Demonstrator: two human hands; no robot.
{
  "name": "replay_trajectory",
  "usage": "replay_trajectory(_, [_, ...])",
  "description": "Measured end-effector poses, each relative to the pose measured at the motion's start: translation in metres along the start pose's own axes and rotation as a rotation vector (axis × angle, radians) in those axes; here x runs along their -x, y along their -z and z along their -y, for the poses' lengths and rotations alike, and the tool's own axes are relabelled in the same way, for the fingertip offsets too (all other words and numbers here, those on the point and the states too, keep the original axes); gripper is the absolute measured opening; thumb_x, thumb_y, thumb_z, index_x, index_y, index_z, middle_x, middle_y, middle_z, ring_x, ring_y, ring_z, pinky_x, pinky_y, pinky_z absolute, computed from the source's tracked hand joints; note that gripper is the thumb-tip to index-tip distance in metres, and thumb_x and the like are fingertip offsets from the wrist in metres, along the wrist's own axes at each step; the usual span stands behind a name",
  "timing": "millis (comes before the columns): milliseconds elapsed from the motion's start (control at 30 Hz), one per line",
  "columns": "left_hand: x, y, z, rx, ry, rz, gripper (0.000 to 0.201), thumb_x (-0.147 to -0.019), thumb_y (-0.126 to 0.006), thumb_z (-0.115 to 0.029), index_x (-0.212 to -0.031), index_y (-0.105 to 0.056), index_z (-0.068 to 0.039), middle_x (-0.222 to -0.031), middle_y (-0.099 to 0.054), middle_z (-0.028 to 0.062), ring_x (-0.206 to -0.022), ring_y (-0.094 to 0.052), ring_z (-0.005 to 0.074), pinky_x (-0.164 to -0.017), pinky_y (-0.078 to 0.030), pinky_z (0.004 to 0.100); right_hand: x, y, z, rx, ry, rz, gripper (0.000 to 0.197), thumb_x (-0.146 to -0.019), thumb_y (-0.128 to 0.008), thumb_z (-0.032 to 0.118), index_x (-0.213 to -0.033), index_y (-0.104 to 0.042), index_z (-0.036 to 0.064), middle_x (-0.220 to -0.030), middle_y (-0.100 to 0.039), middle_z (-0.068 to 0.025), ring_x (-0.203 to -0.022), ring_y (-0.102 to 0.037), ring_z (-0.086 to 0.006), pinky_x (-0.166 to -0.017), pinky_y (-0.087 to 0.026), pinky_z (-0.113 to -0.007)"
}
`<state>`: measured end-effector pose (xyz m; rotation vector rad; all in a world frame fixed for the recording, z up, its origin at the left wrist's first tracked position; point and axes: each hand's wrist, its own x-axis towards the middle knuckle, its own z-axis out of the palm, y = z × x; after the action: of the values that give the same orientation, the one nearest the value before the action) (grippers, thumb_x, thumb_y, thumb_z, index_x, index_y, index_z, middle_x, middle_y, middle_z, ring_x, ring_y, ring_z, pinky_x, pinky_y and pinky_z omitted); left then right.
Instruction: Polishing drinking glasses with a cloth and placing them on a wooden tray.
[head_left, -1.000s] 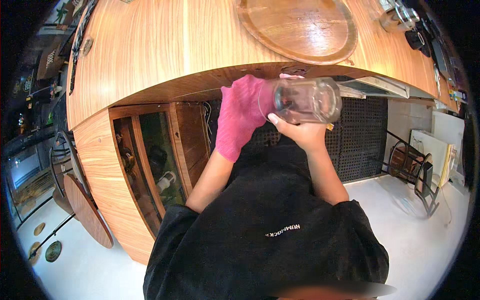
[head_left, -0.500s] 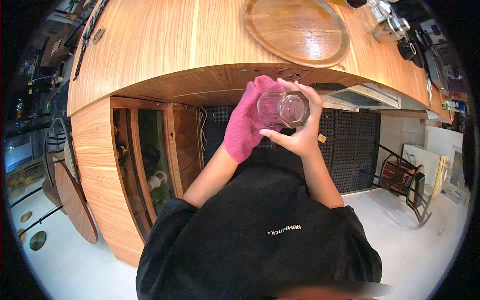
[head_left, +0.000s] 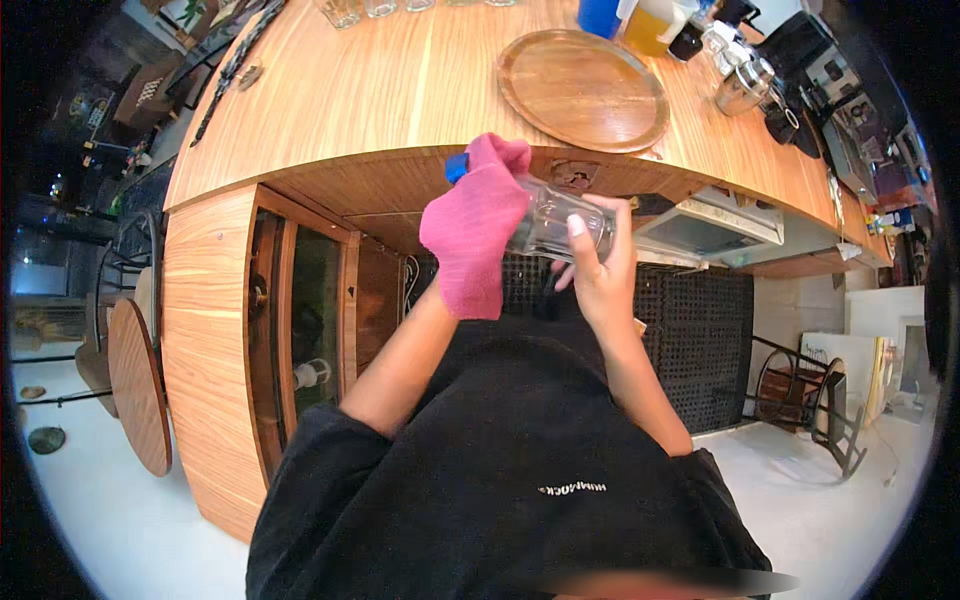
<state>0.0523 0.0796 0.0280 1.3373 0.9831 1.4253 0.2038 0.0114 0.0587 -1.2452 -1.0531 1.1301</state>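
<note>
Black shirt (head_left: 480,410): nearest my view; both forearms reach past it toward the worktop (head_left: 330,90).
Right hand (head_left: 605,272): bare, its fingers bent to the width of a clear glass (head_left: 555,218), thumb on the near side, others partly hidden; I judge this grip steadies it from one end.
Glass position: held in the air just before the worktop's front edge, tilted on its side, its other end against a pink cloth (head_left: 472,235).
Pink cloth: draped over the left hand like a mitten, so I think fabric, not skin, meets the glass; a blue patch (head_left: 457,168) shows beside its upper part.
Left hand: covered; I cannot tell how wide its fingers stand or whether any enter the glass.
Round wooden tray (head_left: 570,92): flat near the front edge, likely within easy reach.
Metal-topped vessel (head_left: 745,88): toward the worktop's right edge.
Blue container (head_left: 598,17): beyond the tray.
Row of glasses (head_left: 381,8): farther back, cut off by my view.
</note>
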Motion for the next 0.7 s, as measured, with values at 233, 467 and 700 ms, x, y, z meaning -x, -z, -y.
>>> replay_trajectory(233, [0.018, 0.047, -0.065, -1.008, -0.566, 0.350, 0.035, -0.089, -0.064, -0.010, -0.122, -0.054, -0.003, -0.104, -0.068, 0.0140, -0.096, -0.067, 0.0296, -0.084, -0.054, 0.0375, 0.016, -0.026, -0.011, -0.581, -0.501, 0.176, 0.042, -0.105, -0.050, 0.051, -0.106, -0.054, 0.0096, -0.081, -0.063, -0.0046, -0.045, -0.049, -0.0132, -0.034, -0.027, -0.024])
replay_trajectory(467, [0.056, 0.055, -0.035, 0.567, 0.695, 0.049, 0.034, -0.106, -0.046, -0.040, -0.107, -0.061, -0.010, -0.100, -0.068, 0.0054, -0.099, -0.067, 0.0200, -0.083, -0.054, 0.0366, 0.011, -0.025, -0.034, 0.390, 0.751, 0.089, 0.042, -0.085, -0.083, 0.027, -0.112, -0.061, 0.0017, -0.094, -0.064, -0.0111, -0.064, -0.064, -0.0190, -0.053, -0.052, -0.032])
replay_trajectory(700, [0.076, 0.059, -0.045, 0.656, 0.604, 0.061, 0.036, -0.105, -0.049, -0.045, -0.109, -0.058, -0.011, -0.101, -0.064, 0.0042, -0.094, -0.065, 0.0206, -0.077, -0.055, 0.0382, 0.024, -0.030, -0.030, 0.455, 0.808, 0.188, 0.050, -0.079, -0.086, 0.030, -0.113, -0.061, 0.0021, -0.093, -0.058, -0.0117, -0.073, -0.064, -0.0246, -0.062, -0.053, -0.034])
